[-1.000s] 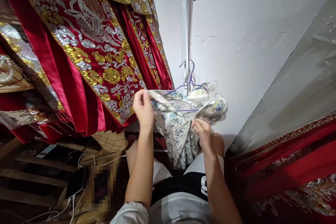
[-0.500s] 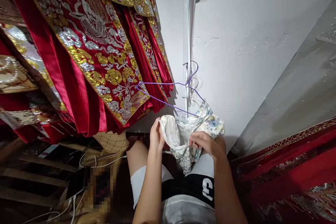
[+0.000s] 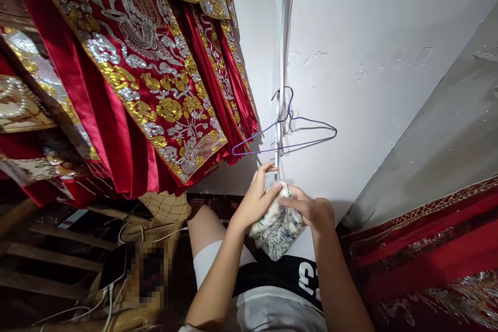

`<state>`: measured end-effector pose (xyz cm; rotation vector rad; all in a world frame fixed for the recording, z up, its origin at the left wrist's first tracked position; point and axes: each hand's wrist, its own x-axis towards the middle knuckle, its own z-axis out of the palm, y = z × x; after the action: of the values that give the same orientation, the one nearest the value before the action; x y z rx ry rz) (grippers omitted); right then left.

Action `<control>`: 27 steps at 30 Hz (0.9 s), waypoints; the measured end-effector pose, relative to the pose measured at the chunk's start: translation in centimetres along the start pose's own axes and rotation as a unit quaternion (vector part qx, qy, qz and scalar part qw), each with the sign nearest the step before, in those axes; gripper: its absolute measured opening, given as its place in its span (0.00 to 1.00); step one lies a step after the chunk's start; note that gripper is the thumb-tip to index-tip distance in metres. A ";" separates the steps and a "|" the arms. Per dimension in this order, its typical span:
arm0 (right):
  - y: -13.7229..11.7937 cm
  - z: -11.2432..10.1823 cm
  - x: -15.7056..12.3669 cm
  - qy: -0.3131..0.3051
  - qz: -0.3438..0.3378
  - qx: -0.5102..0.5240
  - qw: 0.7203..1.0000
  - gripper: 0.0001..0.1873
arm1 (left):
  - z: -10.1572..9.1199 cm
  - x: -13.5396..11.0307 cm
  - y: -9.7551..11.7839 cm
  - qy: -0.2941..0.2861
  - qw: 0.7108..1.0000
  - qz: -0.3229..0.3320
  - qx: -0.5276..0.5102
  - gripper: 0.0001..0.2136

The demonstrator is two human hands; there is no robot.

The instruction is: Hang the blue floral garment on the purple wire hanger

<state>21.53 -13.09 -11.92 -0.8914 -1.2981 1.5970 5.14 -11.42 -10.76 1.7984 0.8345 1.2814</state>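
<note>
A floral garment (image 3: 277, 236), cream with blue-green print and a gathered, crinkled lower part, is bunched up above my lap. My left hand (image 3: 259, 194) has its thumb on the garment's upper edge, with the fingers reaching behind it. From the other side my right hand (image 3: 307, 206) pinches the same edge, thumb in front. Just above my hands a purple wire hanger (image 3: 286, 150) hangs bare by its hook near a white vertical strip (image 3: 280, 62) on the wall.
Red gowns (image 3: 167, 109) with gold and silver embroidery hang at the left. Below them a phone (image 3: 113, 267) with white cables lies on wooden furniture (image 3: 54, 257). More red embroidered fabric (image 3: 439, 238) is at the right, beside a grey translucent sheet (image 3: 439, 119).
The garment has come off the hanger, which now hangs free and has swung to the right. My hands have drawn closer together, bunching the garment between them.
</note>
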 end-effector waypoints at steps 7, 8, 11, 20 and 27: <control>-3.9 -5.1 1.9 0.146 -0.165 -0.185 0.958 0.03 | -4.1 0.2 -3.8 -0.279 0.953 -0.096 0.060 0.20; -4.2 -6.0 2.5 0.188 -0.210 -0.209 0.936 0.03 | -4.8 -0.2 -3.7 -0.278 0.951 -0.102 0.090 0.20; -3.9 -7.9 4.7 0.278 -0.276 -0.201 0.898 0.19 | -6.7 -0.9 -1.6 -0.269 0.947 -0.083 0.152 0.22; -0.6 -8.7 8.2 0.212 -0.210 -0.242 0.923 0.14 | -10.0 -0.9 3.6 -0.309 0.822 -0.078 0.472 0.16; -2.7 -11.4 2.8 0.250 -0.217 -0.289 0.898 0.11 | -13.6 3.4 3.3 -0.212 0.857 -0.072 0.464 0.12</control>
<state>31.43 -6.21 -11.61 -1.1664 -1.4708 0.5701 -6.68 -7.39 -3.54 2.5438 1.4258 0.3003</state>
